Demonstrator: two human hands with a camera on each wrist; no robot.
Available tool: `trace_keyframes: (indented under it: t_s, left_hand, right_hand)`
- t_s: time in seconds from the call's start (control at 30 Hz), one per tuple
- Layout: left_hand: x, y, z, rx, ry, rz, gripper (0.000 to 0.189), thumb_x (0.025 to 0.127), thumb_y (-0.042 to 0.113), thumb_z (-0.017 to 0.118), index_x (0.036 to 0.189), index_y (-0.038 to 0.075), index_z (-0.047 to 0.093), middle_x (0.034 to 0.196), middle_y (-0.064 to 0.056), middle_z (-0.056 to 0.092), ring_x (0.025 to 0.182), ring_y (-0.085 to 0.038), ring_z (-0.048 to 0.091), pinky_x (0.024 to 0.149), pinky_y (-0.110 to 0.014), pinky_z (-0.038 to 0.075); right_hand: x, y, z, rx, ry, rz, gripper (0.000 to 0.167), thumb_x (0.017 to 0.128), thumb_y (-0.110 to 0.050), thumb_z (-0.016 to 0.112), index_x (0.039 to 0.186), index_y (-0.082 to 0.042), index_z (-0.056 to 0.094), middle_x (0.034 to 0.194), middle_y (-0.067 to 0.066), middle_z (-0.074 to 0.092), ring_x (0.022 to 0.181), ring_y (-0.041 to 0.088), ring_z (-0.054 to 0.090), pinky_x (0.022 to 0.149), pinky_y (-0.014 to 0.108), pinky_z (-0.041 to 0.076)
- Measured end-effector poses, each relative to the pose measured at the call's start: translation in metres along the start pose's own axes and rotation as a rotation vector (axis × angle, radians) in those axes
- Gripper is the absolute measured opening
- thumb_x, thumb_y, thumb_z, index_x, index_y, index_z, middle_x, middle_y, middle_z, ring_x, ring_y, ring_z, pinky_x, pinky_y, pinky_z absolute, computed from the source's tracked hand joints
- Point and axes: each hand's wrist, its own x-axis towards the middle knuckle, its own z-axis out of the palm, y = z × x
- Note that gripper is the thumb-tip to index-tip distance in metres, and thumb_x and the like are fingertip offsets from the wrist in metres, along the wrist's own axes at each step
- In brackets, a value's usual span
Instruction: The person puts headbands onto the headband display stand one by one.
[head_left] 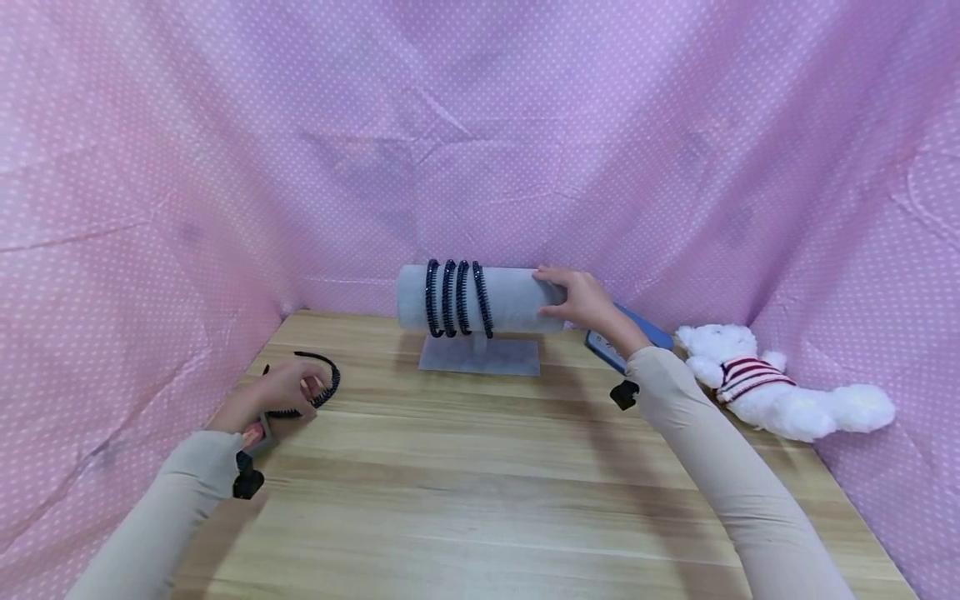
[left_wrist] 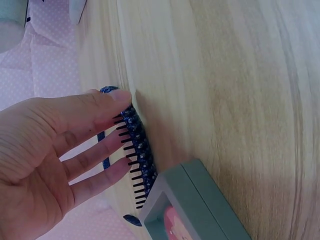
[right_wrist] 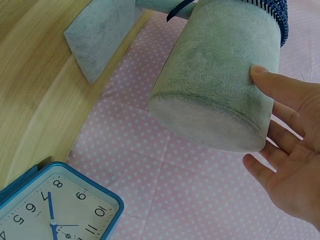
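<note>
The left hand (head_left: 281, 390) rests straight fingers on the toothed headband (head_left: 324, 385), seemingly ungripped; the open right hand (head_left: 581, 302) steadies the far roll (head_left: 513, 300).

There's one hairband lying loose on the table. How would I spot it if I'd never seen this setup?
Start at the grey velvet roll stand at the back of the wooden table, then look to its front left. Under the left hand lies a dark toothed headband, the only one flat on the wood; four others ring the roll.

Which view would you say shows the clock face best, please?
The right wrist view: the clock shows its white face, numerals and blue hands. The head view gives only its blue edge behind the right hand. The left wrist view misses it.
</note>
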Motion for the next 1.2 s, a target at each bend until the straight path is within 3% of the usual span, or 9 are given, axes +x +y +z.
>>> trace_keyframes:
  t_s: [0.27, 0.53, 0.77, 1.03, 1.2]
  left_hand:
    - [-0.002, 0.004, 0.001, 0.062, -0.011, -0.024, 0.056, 0.063, -0.009, 0.084, 0.115, -0.002, 0.064, 0.086, -0.010, 0.069, 0.079, -0.018, 0.066, 0.066, -0.027, 0.055]
    - [-0.005, -0.006, 0.001, -0.014, 0.000, -0.052, 0.046, 0.059, -0.017, 0.078, 0.098, 0.001, 0.060, 0.081, -0.011, 0.065, 0.072, -0.016, 0.059, 0.058, -0.025, 0.052]
    - [-0.004, -0.009, 0.002, 0.000, 0.007, -0.055, 0.041, 0.064, -0.014, 0.078, 0.100, 0.003, 0.066, 0.082, -0.008, 0.067, 0.076, -0.017, 0.062, 0.061, -0.027, 0.052]
    - [0.002, -0.005, 0.002, -0.018, 0.084, -0.030, 0.038, 0.070, -0.012, 0.077, 0.106, -0.002, 0.069, 0.089, -0.011, 0.070, 0.084, -0.022, 0.065, 0.068, -0.027, 0.056]
    - [0.006, 0.003, 0.001, 0.002, 0.143, -0.011, 0.041, 0.077, 0.000, 0.081, 0.115, -0.003, 0.069, 0.091, -0.012, 0.071, 0.083, -0.020, 0.065, 0.071, -0.026, 0.056]
  right_hand:
    - [0.000, 0.000, 0.000, 0.013, 0.000, 0.011, 0.069, 0.086, -0.016, 0.083, 0.148, -0.009, 0.053, 0.158, 0.013, 0.045, 0.148, 0.034, 0.041, 0.123, 0.053, 0.034]
    - [0.000, 0.001, 0.001, 0.005, 0.002, 0.016, 0.069, 0.086, -0.016, 0.083, 0.148, -0.010, 0.054, 0.157, 0.013, 0.046, 0.148, 0.035, 0.041, 0.123, 0.053, 0.035]
    - [0.001, 0.001, 0.001, -0.002, 0.000, 0.016, 0.069, 0.086, -0.017, 0.083, 0.148, -0.010, 0.053, 0.158, 0.013, 0.045, 0.147, 0.035, 0.041, 0.122, 0.054, 0.036]
    - [0.001, 0.000, 0.000, -0.005, 0.000, 0.014, 0.069, 0.086, -0.017, 0.083, 0.149, -0.010, 0.053, 0.158, 0.013, 0.046, 0.148, 0.035, 0.041, 0.123, 0.054, 0.035]
    - [0.000, 0.000, 0.000, -0.011, -0.001, 0.016, 0.069, 0.087, -0.017, 0.082, 0.149, -0.010, 0.053, 0.157, 0.013, 0.046, 0.147, 0.035, 0.041, 0.122, 0.054, 0.036]
